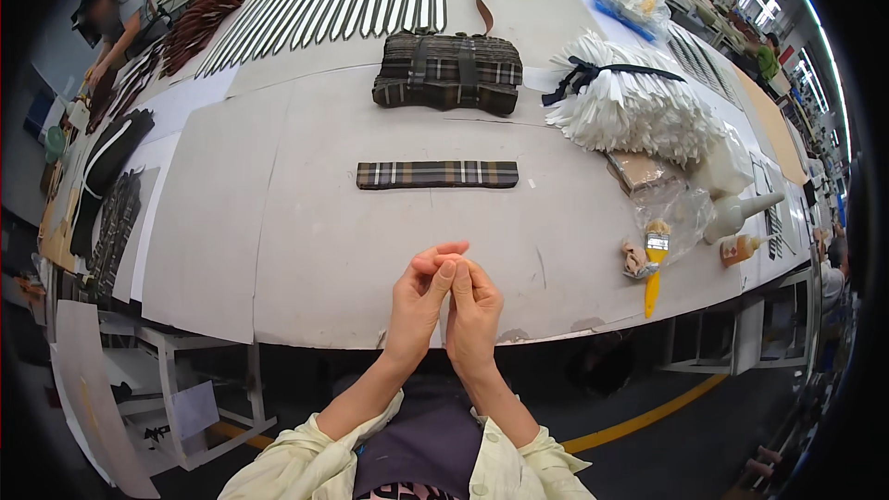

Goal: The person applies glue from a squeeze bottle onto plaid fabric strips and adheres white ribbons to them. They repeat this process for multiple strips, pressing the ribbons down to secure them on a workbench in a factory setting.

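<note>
My left hand (419,301) and my right hand (474,310) are pressed together over the near edge of the white worktable (278,222), fingertips touching and rubbing each other. I see nothing held between them. A flat plaid fabric strip (437,174) lies on the table a little beyond my hands. Farther back sits a stack of plaid fabric pieces (448,70).
A bundle of white strips tied with black ribbon (630,97) lies at the right. A yellow-handled brush (654,268), a white squeeze bottle (741,213) and a plastic bag (676,213) sit near the right edge. Striped strips (333,5) line the far side. Another person (116,23) works far left.
</note>
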Demonstrator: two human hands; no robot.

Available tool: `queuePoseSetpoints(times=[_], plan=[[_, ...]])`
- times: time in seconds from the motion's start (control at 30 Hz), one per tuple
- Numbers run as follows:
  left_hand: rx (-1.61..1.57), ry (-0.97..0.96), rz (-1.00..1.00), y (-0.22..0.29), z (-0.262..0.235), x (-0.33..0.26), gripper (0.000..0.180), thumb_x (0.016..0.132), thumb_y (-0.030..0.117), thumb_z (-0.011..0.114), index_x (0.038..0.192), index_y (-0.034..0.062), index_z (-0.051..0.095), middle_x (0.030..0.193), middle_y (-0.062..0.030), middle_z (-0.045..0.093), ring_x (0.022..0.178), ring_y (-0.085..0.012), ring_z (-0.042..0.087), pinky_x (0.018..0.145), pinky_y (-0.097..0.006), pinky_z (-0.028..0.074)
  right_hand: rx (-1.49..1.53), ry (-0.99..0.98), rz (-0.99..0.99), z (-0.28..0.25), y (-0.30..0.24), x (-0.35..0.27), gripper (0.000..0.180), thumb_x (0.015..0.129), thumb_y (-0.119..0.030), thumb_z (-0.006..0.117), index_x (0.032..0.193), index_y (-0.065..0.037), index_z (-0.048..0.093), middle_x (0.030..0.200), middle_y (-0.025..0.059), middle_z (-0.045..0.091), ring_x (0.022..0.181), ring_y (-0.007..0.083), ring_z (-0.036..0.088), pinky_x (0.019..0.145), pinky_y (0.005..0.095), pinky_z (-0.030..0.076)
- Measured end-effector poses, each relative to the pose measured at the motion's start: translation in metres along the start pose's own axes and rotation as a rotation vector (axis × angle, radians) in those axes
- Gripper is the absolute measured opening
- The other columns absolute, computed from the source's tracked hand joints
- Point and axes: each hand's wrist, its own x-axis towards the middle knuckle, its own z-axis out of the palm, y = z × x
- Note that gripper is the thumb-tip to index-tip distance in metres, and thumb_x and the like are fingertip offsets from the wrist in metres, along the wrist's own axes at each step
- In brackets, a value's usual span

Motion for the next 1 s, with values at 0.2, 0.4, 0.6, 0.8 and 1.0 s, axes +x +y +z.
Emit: queuePoseSetpoints(times=[0.2,0.4,0.6,0.8,1.0], plan=[[0.193,-0.004,0.108,-0.005,-0.01,0.0,0.022,0.097,0.014,0.06,0.109,-0.0033,0.067,0.099,-0.0062,0.071,0.085,-0.0097,0.062,0.081,-0.023,0.051,0.078,0.092,-0.179,-0.003,0.01,0.006,0.015,0.096,-0.012,0.061,0.107,-0.004,0.053,0.135,0.017,0.05,0.116,0.0171,0.052,0.099,0.0343,0.042],[0.135,-0.08,0.052,-0.006,-0.019,0.016,0.018,0.096,0.011,0.062,0.103,-0.0044,0.068,0.093,-0.0074,0.071,0.083,-0.0108,0.065,0.077,-0.025,0.053,0.081,0.097,-0.106,-0.008,0.018,-0.001,0.016,0.096,-0.01,0.061,0.102,-0.009,0.047,0.12,0.0169,0.059,0.104,0.0169,0.058,0.095,0.0337,0.045],[0.248,-0.152,0.004,0.008,-0.028,-0.001,0.02,0.094,0.01,0.064,0.107,-0.0046,0.068,0.093,-0.0096,0.072,0.085,-0.0143,0.069,0.079,-0.027,0.055,0.314,0.02,0.082,-0.019,0.009,0.002,0.017,0.096,-0.01,0.06,0.106,-0.009,0.047,0.114,0.0183,0.063,0.1,0.0184,0.061,0.089,0.0317,0.049],[0.581,-0.402,0.011,0.038,-0.045,0.012,0.018,0.093,0.006,0.061,0.103,-0.0054,0.07,0.088,-0.011,0.072,0.076,-0.014,0.069,0.072,-0.026,0.056,0.184,-0.084,0.162,-0.032,0.005,0.007,0.018,0.091,-0.006,0.064,0.101,-0.008,0.05,0.11,0.0182,0.065,0.096,0.0189,0.062,0.084,0.0322,0.05],[0.498,-0.459,-0.151,0.034,-0.057,0.018,0.016,0.094,0.006,0.059,0.099,-0.006,0.068,0.088,-0.0139,0.071,0.077,-0.015,0.069,0.071,-0.028,0.057,0.13,-0.109,0.205,-0.03,0.002,0.005,0.014,0.089,-0.006,0.063,0.095,-0.008,0.051,0.107,0.0146,0.065,0.092,0.017,0.059,0.081,0.0334,0.047]])
